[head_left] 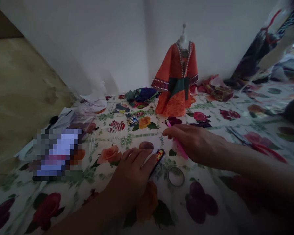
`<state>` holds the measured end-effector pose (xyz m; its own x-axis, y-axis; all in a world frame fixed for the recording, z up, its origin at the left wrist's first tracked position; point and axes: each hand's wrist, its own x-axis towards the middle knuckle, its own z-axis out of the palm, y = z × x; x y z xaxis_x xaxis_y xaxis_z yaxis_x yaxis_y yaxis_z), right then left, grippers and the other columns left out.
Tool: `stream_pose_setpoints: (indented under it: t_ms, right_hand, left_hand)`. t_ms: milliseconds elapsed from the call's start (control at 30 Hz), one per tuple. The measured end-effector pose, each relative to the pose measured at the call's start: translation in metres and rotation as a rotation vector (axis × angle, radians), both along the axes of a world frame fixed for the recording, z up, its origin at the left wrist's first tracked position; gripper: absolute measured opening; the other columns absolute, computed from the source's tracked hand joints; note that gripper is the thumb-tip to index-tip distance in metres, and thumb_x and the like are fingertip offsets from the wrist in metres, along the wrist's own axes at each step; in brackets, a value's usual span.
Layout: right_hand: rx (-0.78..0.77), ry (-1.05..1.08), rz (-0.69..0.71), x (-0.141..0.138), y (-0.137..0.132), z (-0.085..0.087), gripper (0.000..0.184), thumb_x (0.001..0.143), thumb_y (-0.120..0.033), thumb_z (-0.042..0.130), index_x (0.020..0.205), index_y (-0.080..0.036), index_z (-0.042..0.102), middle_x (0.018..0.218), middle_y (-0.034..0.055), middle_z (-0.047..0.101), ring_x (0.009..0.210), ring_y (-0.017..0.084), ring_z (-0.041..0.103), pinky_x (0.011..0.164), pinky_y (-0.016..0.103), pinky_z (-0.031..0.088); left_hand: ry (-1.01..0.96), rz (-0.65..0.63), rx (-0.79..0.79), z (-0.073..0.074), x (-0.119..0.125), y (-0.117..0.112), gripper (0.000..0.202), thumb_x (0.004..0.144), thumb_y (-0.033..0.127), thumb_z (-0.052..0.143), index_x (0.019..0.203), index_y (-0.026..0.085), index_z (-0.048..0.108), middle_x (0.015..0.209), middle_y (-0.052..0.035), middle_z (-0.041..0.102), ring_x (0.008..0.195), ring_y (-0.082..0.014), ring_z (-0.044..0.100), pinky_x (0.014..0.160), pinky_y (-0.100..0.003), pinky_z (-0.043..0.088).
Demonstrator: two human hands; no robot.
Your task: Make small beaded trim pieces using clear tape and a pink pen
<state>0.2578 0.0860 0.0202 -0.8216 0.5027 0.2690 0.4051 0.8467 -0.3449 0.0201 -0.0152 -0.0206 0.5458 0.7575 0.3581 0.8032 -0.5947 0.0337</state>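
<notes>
My left hand point(134, 171) lies flat on the flowered tablecloth point(201, 205), fingers stretched out, pressing on a small dark strip with a red and yellow patterned end point(160, 155). My right hand point(193, 143) hovers just beyond it, fingers closed around a thin pink tool point(180, 147). A small clear tape ring point(175, 176) lies on the cloth below my right hand. An orange doll-sized dress on a small mannequin point(177, 81) stands at the back of the table.
Fabric scraps point(140, 96) and small patterned pieces point(133, 120) lie near the dress. Scissors with red handles point(254, 143) rest at the right. Papers and a blurred-out item point(56, 153) sit at the left. White walls meet in a corner behind.
</notes>
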Motion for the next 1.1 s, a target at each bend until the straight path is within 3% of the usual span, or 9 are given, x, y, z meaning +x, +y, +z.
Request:
stream_pose_setpoints:
  t_ms: [100,167,333,567,667,800,900,1000,1100]
  right_hand:
    - [0.024,-0.315,-0.024,0.009,0.003,-0.007,0.039,0.072,0.006,0.045,0.100,-0.019,0.056,0.090,0.0067,0.061,0.075,0.020,0.057,0.064,0.032,0.037]
    - [0.048,-0.404,-0.042,0.012,0.004,-0.015,0.036,0.068,0.006,0.047,0.094,-0.019,0.055,0.087,0.0060,0.059,0.068,0.019,0.052,0.060,0.032,0.030]
    - [0.069,-0.470,-0.092,0.012,0.006,-0.025,0.045,0.067,0.007,0.048,0.101,-0.022,0.055,0.088,0.0058,0.056,0.067,0.020,0.049,0.057,0.031,0.023]
    - [0.046,-0.415,-0.035,0.001,-0.007,-0.004,0.022,0.084,-0.004,0.053,0.100,-0.018,0.057,0.089,0.0074,0.058,0.076,0.023,0.055,0.059,0.033,0.030]
    - [-0.065,-0.377,0.107,-0.004,-0.018,0.006,0.014,0.087,-0.008,0.056,0.097,-0.017,0.059,0.089,0.0064,0.061,0.074,0.020,0.057,0.058,0.033,0.033]
    - [-0.177,-0.385,0.135,-0.008,-0.030,0.010,0.007,0.085,-0.012,0.063,0.088,-0.018,0.059,0.083,0.0034,0.062,0.068,0.018,0.057,0.057,0.033,0.035]
    - [-0.273,-0.380,0.216,-0.010,-0.040,0.001,0.019,0.077,-0.024,0.076,0.083,-0.020,0.058,0.082,0.0011,0.061,0.067,0.017,0.056,0.055,0.031,0.036]
    - [-0.258,-0.368,0.207,-0.010,-0.051,-0.015,0.040,0.057,-0.031,0.090,0.077,-0.020,0.057,0.078,-0.0008,0.058,0.059,0.014,0.049,0.049,0.029,0.032]
    - [-0.271,-0.385,0.192,-0.010,-0.056,-0.021,0.041,0.054,-0.030,0.090,0.076,-0.019,0.058,0.076,-0.0012,0.058,0.056,0.012,0.046,0.047,0.028,0.031]
  left_hand:
    - [-0.084,-0.076,0.020,0.005,0.003,-0.002,0.031,0.092,0.008,0.046,0.120,0.007,0.060,0.116,-0.0167,0.067,0.106,-0.0307,0.061,0.091,-0.052,0.051]
    - [-0.106,-0.105,0.000,0.006,0.005,-0.002,0.030,0.093,0.010,0.045,0.119,0.007,0.061,0.116,-0.0164,0.068,0.105,-0.0305,0.062,0.089,-0.052,0.053]
    - [-0.048,0.028,-0.073,0.002,0.005,0.004,0.025,0.097,0.018,0.045,0.112,0.009,0.063,0.102,-0.0145,0.069,0.091,-0.0302,0.064,0.074,-0.050,0.057]
    - [-0.127,0.024,-0.085,-0.001,0.003,0.007,0.016,0.094,0.016,0.053,0.105,0.010,0.063,0.099,-0.0131,0.066,0.090,-0.0298,0.062,0.074,-0.049,0.054]
    - [-0.164,-0.012,-0.085,0.000,0.005,0.006,0.015,0.095,0.016,0.053,0.105,0.010,0.063,0.098,-0.0118,0.066,0.090,-0.0280,0.061,0.075,-0.047,0.052]
    - [-0.220,-0.112,-0.114,0.005,0.009,0.001,0.017,0.095,0.013,0.051,0.107,0.009,0.062,0.095,-0.0109,0.066,0.086,-0.0243,0.059,0.074,-0.041,0.051]
    - [-0.256,-0.183,-0.162,0.007,0.010,-0.005,0.017,0.091,0.009,0.051,0.103,0.010,0.063,0.091,-0.0095,0.066,0.081,-0.0217,0.057,0.071,-0.039,0.049]
    - [-0.262,-0.220,-0.189,0.005,0.010,-0.009,0.015,0.090,0.009,0.051,0.096,0.013,0.064,0.086,-0.0075,0.066,0.077,-0.0199,0.057,0.069,-0.037,0.048]
    - [-0.276,-0.224,-0.193,0.004,0.011,-0.009,0.013,0.089,0.010,0.053,0.095,0.013,0.064,0.087,-0.0080,0.066,0.077,-0.0202,0.058,0.070,-0.038,0.049]
